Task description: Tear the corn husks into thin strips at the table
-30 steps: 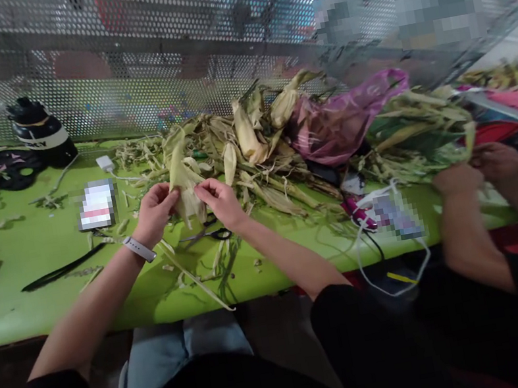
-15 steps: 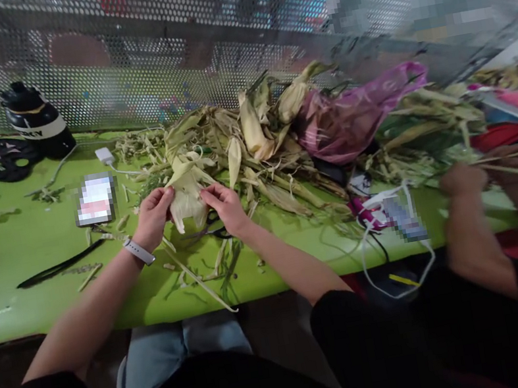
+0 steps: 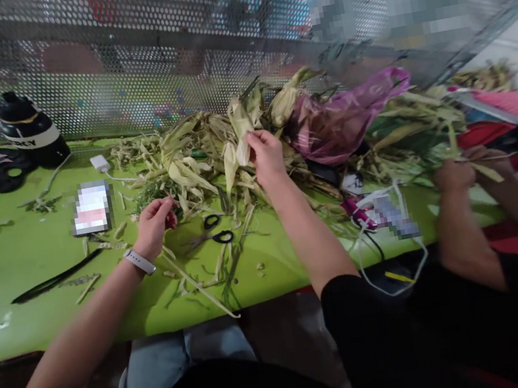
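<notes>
My right hand (image 3: 268, 157) reaches into the heap and pinches a pale corn husk (image 3: 240, 120) between thumb and fingers. Just left of it, a smaller yellowish husk (image 3: 229, 161) points upward. My left hand (image 3: 156, 225), with a pale watch band on the wrist, hovers over the table's near part. Its fingers are curled together and nothing shows in them. A spread pale green husk (image 3: 188, 174) lies in the heap beyond it, beside green sprigs (image 3: 156, 191). Black-handled scissors (image 3: 218, 229) lie open between my two forearms.
A phone (image 3: 91, 207), a black strap (image 3: 56, 278) and a dark bottle (image 3: 30, 134) are on the left. A pink plastic bag (image 3: 327, 125) sits on the heap. Cabled devices (image 3: 367, 211) and a co-worker's hands (image 3: 456, 176) are on the right. Perforated metal (image 3: 140, 61) stands behind.
The pale husk I held in both hands now lies in the heap. My right hand has moved right and forward onto another husk. My left hand has stayed near its place; the scissors show.
</notes>
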The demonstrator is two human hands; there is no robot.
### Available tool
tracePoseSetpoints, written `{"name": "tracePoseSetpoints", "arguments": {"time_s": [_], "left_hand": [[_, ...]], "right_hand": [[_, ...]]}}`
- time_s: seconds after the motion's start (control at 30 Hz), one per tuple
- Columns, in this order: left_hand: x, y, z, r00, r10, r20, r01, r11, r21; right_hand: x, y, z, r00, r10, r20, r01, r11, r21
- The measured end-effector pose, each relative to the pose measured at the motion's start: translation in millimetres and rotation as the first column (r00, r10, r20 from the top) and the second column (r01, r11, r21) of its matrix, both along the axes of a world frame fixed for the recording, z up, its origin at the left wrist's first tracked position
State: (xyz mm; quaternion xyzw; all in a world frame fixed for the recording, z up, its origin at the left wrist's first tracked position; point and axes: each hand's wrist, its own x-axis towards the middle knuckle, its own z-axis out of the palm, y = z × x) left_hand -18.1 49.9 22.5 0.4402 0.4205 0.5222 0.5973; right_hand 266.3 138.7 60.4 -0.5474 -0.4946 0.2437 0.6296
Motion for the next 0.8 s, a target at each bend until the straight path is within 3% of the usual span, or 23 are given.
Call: {"name": "tracePoseSetpoints", "arguments": {"time_s": [0.07, 0.17, 0.2, 0.27, 0.33, 0.37, 0.43, 0.5, 0.6, 0.67, 0.73, 0.8], "left_hand": [[0, 0, -1.1, 1.0, -0.011, 0.006, 0.011, 1.0, 0.0], [-2, 1, -2.9, 1.0, -0.025, 0.009, 0.025, 1.0, -0.01], [-2, 2, -3.3, 1.0, -0.028, 0.006, 0.028, 1.0, -0.011], [-2, 2, -4.0, 1.0, -0.031, 0.001, 0.031, 0.999, -0.009], [-2, 2, -4.2, 0.999, -0.032, 0.0, 0.032, 0.999, -0.009], [-2, 2, -4.2, 0.999, -0.034, 0.001, 0.034, 0.999, -0.013], [-3, 3, -3.8, 0.999, -0.04, 0.002, 0.04, 0.999, -0.021], [-3, 4, -2.9, 0.999, -0.045, -0.008, 0.045, 0.999, -0.021], [-3, 7, -0.1, 0.999, -0.031, -0.027, 0.032, 0.999, 0.027], [-1, 10, 2.4, 0.998, -0.029, -0.05, 0.034, 0.994, 0.107], [3, 12, 4.7, 0.995, -0.019, -0.098, 0.037, 0.981, 0.189], [8, 14, 6.1, 0.988, -0.001, -0.153, 0.033, 0.979, 0.203]], "right_hand": [[2, 9, 3.7, 0.958, -0.068, 0.277, 0.083, 0.996, -0.043], [-21, 7, -1.3, 0.72, -0.149, 0.678, 0.197, 0.98, 0.007], [-34, 4, -6.2, 0.649, -0.08, 0.756, 0.148, 0.989, -0.022], [-61, -2, -19.0, 0.496, 0.177, 0.85, -0.011, 0.98, -0.198], [-82, -5, -31.5, 0.367, 0.257, 0.894, 0.024, 0.958, -0.285], [-88, -5, -36.0, 0.349, 0.269, 0.898, 0.061, 0.95, -0.308], [-92, 0, -38.9, 0.388, 0.298, 0.872, 0.1, 0.927, -0.362], [-87, 8, -32.6, 0.498, 0.282, 0.82, 0.075, 0.928, -0.365], [-75, 19, -10.7, 0.692, 0.207, 0.691, -0.045, 0.968, -0.245], [-72, 20, 5.0, 0.8, 0.255, 0.542, -0.169, 0.964, -0.205], [-75, 13, 16.0, 0.85, 0.318, 0.42, -0.264, 0.947, -0.183], [-83, -5, 20.8, 0.831, 0.404, 0.383, -0.361, 0.914, -0.183]]}}
